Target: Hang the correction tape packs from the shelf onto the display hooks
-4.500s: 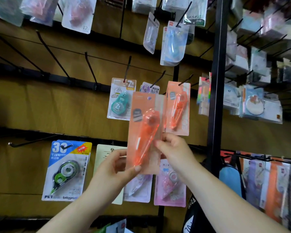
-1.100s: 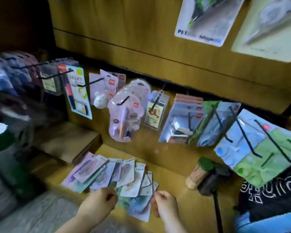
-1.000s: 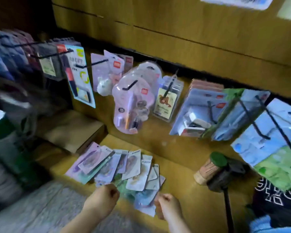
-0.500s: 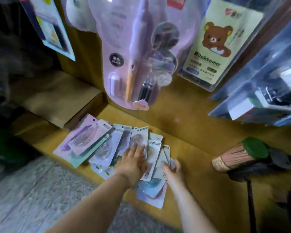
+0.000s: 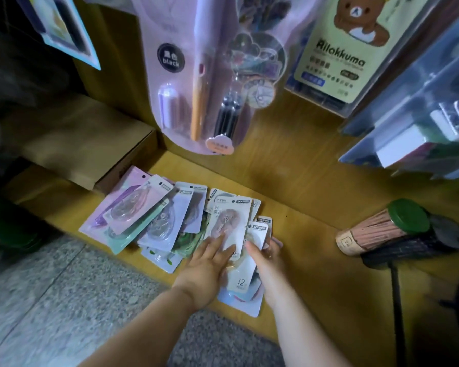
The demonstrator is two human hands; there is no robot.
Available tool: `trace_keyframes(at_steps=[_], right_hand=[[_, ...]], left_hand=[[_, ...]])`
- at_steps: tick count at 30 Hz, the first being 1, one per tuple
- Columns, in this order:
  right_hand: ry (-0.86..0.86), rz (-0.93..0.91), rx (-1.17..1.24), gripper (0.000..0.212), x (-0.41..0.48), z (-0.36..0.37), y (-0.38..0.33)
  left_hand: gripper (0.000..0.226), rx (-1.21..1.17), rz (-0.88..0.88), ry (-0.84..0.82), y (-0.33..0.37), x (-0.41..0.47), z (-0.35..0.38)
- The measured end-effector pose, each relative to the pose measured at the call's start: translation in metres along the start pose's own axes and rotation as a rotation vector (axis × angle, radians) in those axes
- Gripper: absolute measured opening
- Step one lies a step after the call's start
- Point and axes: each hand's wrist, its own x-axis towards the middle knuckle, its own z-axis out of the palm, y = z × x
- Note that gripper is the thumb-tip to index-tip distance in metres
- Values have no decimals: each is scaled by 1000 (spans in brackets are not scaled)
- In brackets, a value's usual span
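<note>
Wood the colour of honey makes the low shelf (image 5: 302,213) that runs across the middle of the frame, and the correction tape packs (image 5: 154,218) lie fanned on it in a loose, overlapping heap, left of centre. I count well over half a dozen: lilac and mint ones to the left, white-carded ones to the right.

The left hand (image 5: 207,266) lies flat with straight fingers, pressing on a white pack with a pinkish tape (image 5: 231,221) at the right end of the fan; it grips nothing. The right hand (image 5: 268,263) is just beside it, with one digit laid on top of the pack marked 12 (image 5: 243,276) and the other fingers going past that pack's right edge. Whether it has actually closed on the card I cannot tell from here.

As for progress, nothing in view is lifted. Every pack I can see rests on the shelf, and no display hook shows in the frame at all, so the hanging of this heap is all ahead. My guess is that the person is sorting out or picking up the next pack or two from the right end.

Above the heap hang other goods: a lilac pen set (image 5: 196,88) at top centre and a bear-printed pack (image 5: 342,49) at upper right. A cardboard box (image 5: 85,147) sits at the left of the shelf, touching the lilac packs' corner, and a bundle with a green cap (image 5: 376,229) lies well apart at the right. Speckled stone floor (image 5: 64,300) fills the lower left.
</note>
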Motion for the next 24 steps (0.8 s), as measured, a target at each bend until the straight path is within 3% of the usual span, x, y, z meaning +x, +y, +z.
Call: trace_keyframes(at_steps=[4, 7, 12, 16, 21, 24], right_hand=[[127, -11, 69, 46, -1, -2, 1], [137, -6, 109, 38, 0, -6, 0], [126, 46, 46, 35, 6, -14, 6], [82, 26, -13, 37, 2, -16, 5], [-33, 44, -53, 31, -7, -20, 5], [-107, 82, -56, 25, -13, -25, 4]], left_hand=[[58, -86, 110, 1, 7, -1, 12], [47, -358, 164, 109, 6, 3, 17], [37, -962, -147, 351, 13, 7, 4], [7, -954, -304, 464, 9, 14, 8], [47, -924, -329, 352, 14, 20, 8], [44, -907, -288, 303, 20, 18, 7]])
